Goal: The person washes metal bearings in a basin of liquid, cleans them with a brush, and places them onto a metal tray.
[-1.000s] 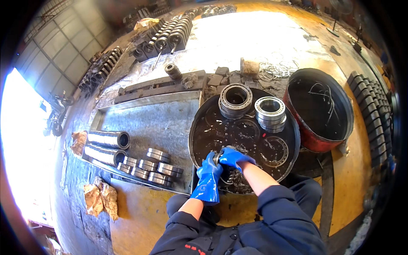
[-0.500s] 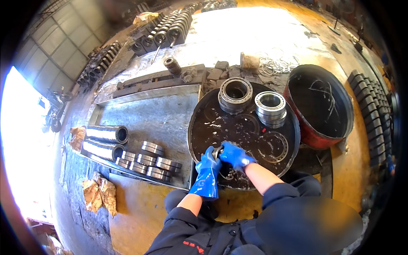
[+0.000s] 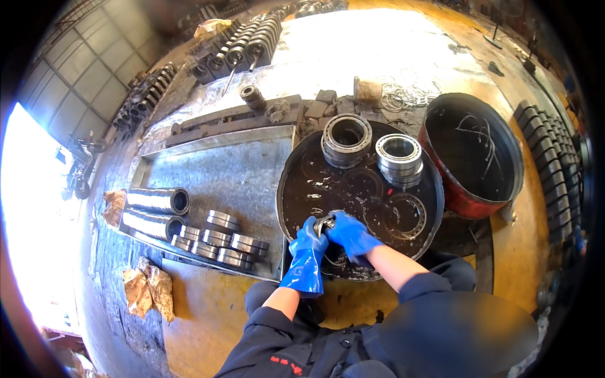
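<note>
Both my hands wear blue rubber gloves and meet over the near left part of a round dark tray [image 3: 296,189]. Between them is a small metal bearing ring [image 3: 324,224], mostly covered by the gloves. My left hand [image 3: 309,239] is closed round its left side, while the fingers of my right hand [image 3: 346,232] grip it from the right. At the tray's far side stand two stacks of steel bearings, a darker stack [image 3: 346,140] and a brighter stack [image 3: 399,162]. A loose ring [image 3: 421,217] lies flat in the tray right of my hands.
Left of the tray is a shallow metal bin [image 3: 214,160] holding several shiny bearings [image 3: 217,238] and two long rows of rings [image 3: 154,200]. A red-sided drum [image 3: 485,208] with a dark inside stands at the right. Crumpled brown paper [image 3: 148,286] lies at lower left.
My right hand has shifted slightly on the ring, so a little more of the metal shows between the gloves. The ring stays in both hands; the view has moved a touch.
</note>
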The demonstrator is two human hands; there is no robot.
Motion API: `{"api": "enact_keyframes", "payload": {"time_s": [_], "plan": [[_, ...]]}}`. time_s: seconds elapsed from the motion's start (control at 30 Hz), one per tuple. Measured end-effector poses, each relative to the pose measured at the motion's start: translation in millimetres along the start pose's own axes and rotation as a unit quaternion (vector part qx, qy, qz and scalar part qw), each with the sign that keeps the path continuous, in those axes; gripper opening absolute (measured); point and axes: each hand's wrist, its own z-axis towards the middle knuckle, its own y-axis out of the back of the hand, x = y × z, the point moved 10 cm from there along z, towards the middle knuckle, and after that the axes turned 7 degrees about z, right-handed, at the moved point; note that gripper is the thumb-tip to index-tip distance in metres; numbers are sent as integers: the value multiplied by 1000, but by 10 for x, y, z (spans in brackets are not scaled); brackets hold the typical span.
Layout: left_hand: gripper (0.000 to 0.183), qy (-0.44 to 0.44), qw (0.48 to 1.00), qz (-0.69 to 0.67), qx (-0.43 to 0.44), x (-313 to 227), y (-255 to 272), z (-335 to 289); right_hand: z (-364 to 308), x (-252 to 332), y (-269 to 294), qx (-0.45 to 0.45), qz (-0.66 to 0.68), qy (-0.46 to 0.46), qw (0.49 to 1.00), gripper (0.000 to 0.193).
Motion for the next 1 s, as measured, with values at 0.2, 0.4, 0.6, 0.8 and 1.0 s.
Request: {"api": "enact_keyframes", "payload": {"time_s": [0.2,0.4,0.6,0.8,1.0], "plan": [[75,6,1000,14,6,-22,7,66,206,-230,-142,-6,27,-50,998,82],[73,17,1000,23,-2,-67,121,-55,-675,-245,-50,-115,8,-67,991,88],[73,-1,1000,6,4,-213,4,10,402,-152,-13,51,-51,-11,997,59],[73,-6,1000,8,18,-264,59,-38,-76,-545,-111,-120,65,19,990,87],[71,3,1000,-5,-23,-44,255,2,-532,162,83,-96,44,15,994,73]]}}
